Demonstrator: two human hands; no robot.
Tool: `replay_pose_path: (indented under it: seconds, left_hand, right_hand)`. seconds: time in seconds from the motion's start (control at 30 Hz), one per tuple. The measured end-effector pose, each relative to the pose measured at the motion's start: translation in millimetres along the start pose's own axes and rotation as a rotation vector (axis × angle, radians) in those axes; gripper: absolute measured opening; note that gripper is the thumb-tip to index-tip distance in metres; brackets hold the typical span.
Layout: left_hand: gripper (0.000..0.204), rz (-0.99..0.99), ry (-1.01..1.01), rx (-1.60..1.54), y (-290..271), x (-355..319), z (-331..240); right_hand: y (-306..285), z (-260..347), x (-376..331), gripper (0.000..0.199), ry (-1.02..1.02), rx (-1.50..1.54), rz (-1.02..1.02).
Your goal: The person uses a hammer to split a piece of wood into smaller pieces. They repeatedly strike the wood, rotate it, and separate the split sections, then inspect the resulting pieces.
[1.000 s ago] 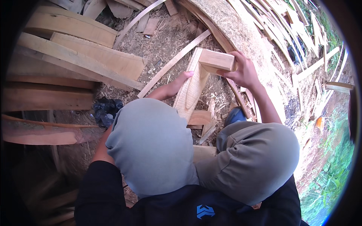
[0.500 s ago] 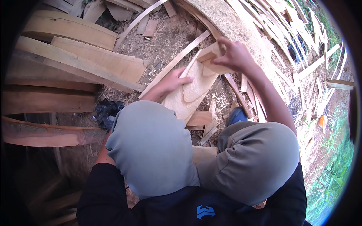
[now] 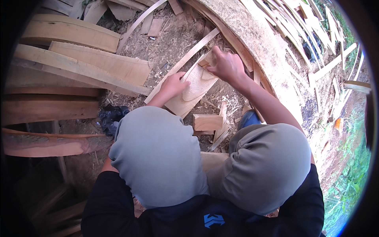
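A pale carved wooden piece [image 3: 196, 83] lies slanting ahead of my knees, with a curved, stepped shape cut into its upper face and a blockish far end. Along its left edge rests my left hand [image 3: 173, 85], closed on the wood with the thumb over the top face. My right hand [image 3: 227, 65] grips the far end, its fingers bent around the block there and partly hiding it. The piece's near end runs down toward my left knee. Below it sits a small squared wood block [image 3: 207, 122].
Thick planks [image 3: 98, 65] are stacked at the left, by a crumpled black plastic bag [image 3: 112, 118]. A long curved slab [image 3: 260, 35] arcs past on the far right. Thin offcuts [image 3: 294, 27] pile beyond it. Shavings litter the dirt ground, and a blue shoe [image 3: 248, 119] shows near my right knee.
The carved piece has shifted left and looks lower, its far end less raised. Both hands have moved left with it, and my right hand's fingers have closed in around the end.
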State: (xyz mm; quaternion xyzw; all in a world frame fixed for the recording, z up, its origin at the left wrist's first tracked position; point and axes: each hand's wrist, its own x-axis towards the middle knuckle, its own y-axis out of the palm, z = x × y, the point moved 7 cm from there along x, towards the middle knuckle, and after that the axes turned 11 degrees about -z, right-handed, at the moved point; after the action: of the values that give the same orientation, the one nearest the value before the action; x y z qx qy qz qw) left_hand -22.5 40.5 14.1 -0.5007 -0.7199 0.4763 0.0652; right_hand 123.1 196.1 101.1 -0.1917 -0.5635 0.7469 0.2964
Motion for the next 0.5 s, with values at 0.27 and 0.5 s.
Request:
replay_pose_path:
  seconds: [0.27,0.5]
  left_hand:
    - [0.082,-0.250,0.691,-0.063,-54.8,-12.0,-86.3]
    - [0.079,-0.189,0.989,0.183,-37.6,17.9,-124.3]
  right_hand:
    - [-11.0,-7.5,-1.4,0.062,0.210,0.243,-0.056]
    - [14.9,-122.2,-116.1,0.038,0.325,0.085,-0.114]
